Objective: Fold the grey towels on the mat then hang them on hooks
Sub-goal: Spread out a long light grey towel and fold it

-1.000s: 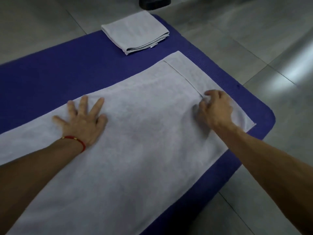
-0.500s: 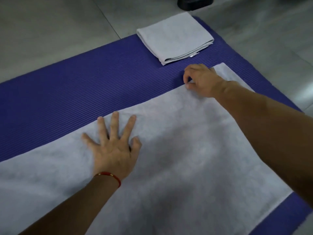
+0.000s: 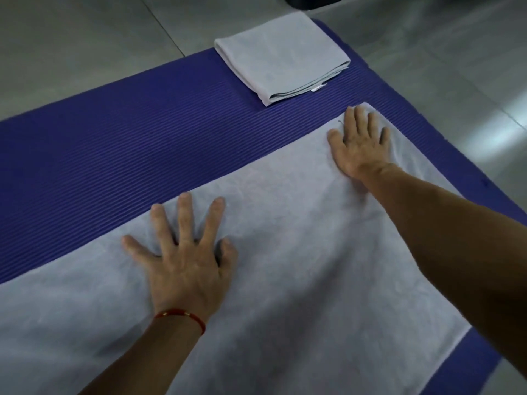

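Observation:
A large grey towel [image 3: 299, 266] lies spread flat across the purple mat [image 3: 128, 138]. My left hand [image 3: 185, 252], with a red string bracelet on the wrist, presses flat on the towel near its far edge, fingers spread. My right hand [image 3: 360, 143] lies flat with straight fingers on the towel's far right corner. A second grey towel [image 3: 282, 55], folded into a square, sits on the mat's far edge beyond my right hand.
Grey floor tiles [image 3: 442, 67] surround the mat. A dark object [image 3: 312, 1] stands on the floor just past the folded towel, cut off by the top edge. The mat's right end [image 3: 490, 178] lies near my right forearm.
My right hand went from the towel's right end to the far right corner with curled fingers, and now lies flat there. My left hand stays pressed on the towel.

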`<state>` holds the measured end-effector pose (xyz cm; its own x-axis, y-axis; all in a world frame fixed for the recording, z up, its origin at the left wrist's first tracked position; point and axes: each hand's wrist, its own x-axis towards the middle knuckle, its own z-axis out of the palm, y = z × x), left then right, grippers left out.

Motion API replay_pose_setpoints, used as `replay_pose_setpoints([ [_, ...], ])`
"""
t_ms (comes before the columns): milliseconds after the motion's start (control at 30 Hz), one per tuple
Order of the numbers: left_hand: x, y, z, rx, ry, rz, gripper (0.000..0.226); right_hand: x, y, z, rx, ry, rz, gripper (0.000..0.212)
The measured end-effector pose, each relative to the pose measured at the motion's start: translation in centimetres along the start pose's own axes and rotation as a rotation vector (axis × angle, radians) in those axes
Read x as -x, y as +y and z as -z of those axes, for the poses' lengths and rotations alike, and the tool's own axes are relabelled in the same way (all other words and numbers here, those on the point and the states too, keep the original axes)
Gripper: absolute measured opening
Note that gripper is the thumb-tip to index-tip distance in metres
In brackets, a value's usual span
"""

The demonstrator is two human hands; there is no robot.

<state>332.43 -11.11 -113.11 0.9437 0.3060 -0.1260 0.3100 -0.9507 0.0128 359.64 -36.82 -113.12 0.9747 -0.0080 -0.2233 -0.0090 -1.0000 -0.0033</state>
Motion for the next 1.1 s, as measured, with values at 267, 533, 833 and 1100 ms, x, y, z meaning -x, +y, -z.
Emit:
replay_pose_setpoints([
  [267, -0.2, -0.2, 0.0, 0.019, -0.028, 0.019, 0.067, 17.9, -6.5, -2.4, -0.182, 0.039, 0.284, 0.074],
  [533, 2.5, -5.8, 0.3, 0.333, -0.024, -0.205, 0.06, 36.0, -10.6, -8.6, -0.042, 0.071, 0.398, 0.082],
  [833, 13.8, -32.6, -1.1, 0.169, -0.089, 0.377, 0.056, 48.2, -17.0, -11.0, -0.123, 0.089, 0.786, 0.085],
  [1100, 24.4, -33.1, -0.8, 0.279, -0.059, 0.262, 0.072, 56.2, -22.0, -12.3, -0.135, 0.0, 1.3, 0.075],
])
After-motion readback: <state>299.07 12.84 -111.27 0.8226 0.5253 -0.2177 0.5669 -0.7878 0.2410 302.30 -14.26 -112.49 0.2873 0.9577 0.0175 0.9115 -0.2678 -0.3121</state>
